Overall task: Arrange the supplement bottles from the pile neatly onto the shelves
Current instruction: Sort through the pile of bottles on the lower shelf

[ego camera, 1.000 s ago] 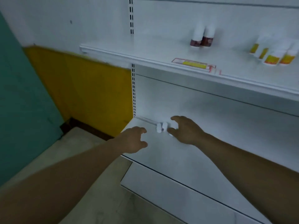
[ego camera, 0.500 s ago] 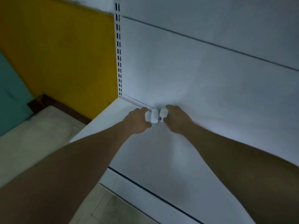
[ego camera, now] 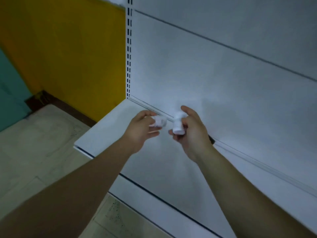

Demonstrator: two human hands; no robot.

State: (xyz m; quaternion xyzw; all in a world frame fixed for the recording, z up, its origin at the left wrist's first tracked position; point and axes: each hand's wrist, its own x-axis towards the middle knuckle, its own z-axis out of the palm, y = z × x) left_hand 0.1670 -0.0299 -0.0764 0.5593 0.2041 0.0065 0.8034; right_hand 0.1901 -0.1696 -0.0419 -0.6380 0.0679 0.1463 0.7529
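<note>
Left fingers (ego camera: 153, 133): curled round a small white bottle, the left bottle (ego camera: 160, 121); it is too blurred to tell how it is tilted.
Right fingers (ego camera: 188, 111): wrapped round a second white bottle, the right bottle (ego camera: 178, 125), held roughly upright with its narrower end up.
Hands: the left hand (ego camera: 140, 131) and right hand (ego camera: 193, 134) are side by side over the shelf (ego camera: 106, 127), near its back left corner and close to the back panel (ego camera: 223, 86).
Change: half a second ago both hands were pushed together against the back panel, the bottles touching in a tight row. Now the hands have drawn apart and back from the panel, and a clear gap lies between the two bottles.
Contents: both bottles are opaque white, so what is inside cannot be told.
Surroundings: a slotted upright (ego camera: 129, 48) runs up the left edge of the panel, a yellow wall (ego camera: 68, 48) stands beside it, and pale floor (ego camera: 34, 143) lies below.
</note>
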